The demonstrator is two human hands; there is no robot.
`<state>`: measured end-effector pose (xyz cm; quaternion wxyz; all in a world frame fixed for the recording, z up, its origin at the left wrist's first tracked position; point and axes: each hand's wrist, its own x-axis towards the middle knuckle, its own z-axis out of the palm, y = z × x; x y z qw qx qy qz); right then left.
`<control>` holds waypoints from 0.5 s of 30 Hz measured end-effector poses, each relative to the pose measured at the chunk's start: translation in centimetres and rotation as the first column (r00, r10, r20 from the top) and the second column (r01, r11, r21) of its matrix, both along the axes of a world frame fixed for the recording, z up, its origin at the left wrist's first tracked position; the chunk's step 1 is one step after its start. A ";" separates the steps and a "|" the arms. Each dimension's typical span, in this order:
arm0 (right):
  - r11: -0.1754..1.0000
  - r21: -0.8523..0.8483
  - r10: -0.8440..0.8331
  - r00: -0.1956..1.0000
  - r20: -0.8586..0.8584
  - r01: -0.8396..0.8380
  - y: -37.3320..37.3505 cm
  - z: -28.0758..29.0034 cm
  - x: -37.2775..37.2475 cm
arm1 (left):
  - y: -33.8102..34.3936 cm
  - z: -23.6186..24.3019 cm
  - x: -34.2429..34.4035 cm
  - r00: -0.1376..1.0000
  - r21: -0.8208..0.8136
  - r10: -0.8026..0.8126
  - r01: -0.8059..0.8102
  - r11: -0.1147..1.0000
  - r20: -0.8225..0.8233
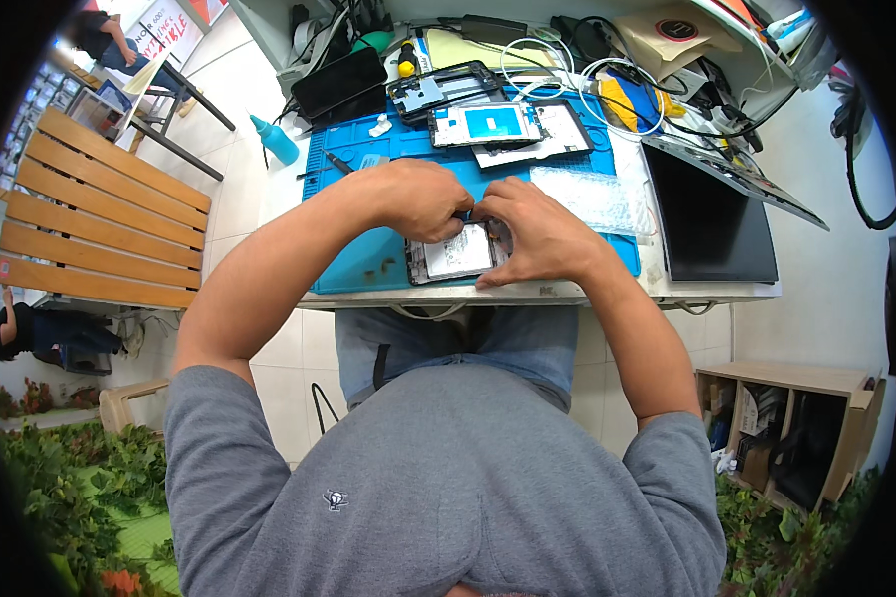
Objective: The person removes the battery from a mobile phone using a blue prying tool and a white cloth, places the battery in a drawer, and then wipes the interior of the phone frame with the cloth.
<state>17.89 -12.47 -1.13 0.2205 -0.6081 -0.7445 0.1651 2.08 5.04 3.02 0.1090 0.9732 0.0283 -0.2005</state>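
Note:
An opened phone (pixel 456 256) with a white block inside its dark frame lies on the blue work mat (pixel 353 261), near the table's front edge. My right hand (pixel 546 235) grips its right end, thumb at the near edge and fingers at the far edge. Over the phone's far left part, my left hand (pixel 420 202) is closed, its fingertips pinched together close to the right fingers. Whatever sits in that pinch is hidden. Just beyond both hands lies another phone part (pixel 483 124) with a bright blue panel, on top of a dark-edged white panel.
A blue squeeze bottle (pixel 277 142) stands at the table's left edge. Bubble wrap (pixel 582 199) and a dark-screened panel (pixel 712 224) lie to the right. Behind are a black tablet (pixel 338 88), a black frame (pixel 443 90), a yellow screwdriver (pixel 406 62) and white cables (pixel 540 70).

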 end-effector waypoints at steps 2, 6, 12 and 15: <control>0.999 0.038 -0.014 1.000 -0.023 0.014 -0.1 -0.8 0.1 | 0.3 -0.1 0.4 0.997 0.018 -0.056 0.057 0.998 -0.057; 0.968 0.239 -0.061 0.997 -0.058 0.073 -0.7 -2.9 -0.2 | 0.8 -0.5 0.5 0.992 -0.022 -0.126 0.126 0.992 -0.011; 0.970 0.236 -0.048 0.998 -0.043 0.057 -0.7 -3.6 -0.6 | 0.5 -1.2 0.1 0.973 0.056 -0.231 0.230 0.972 0.015; 0.949 0.311 -0.045 0.998 -0.039 0.055 -0.8 -4.1 -0.5 | 0.4 -1.1 0.0 0.975 0.061 -0.217 0.214 0.975 0.049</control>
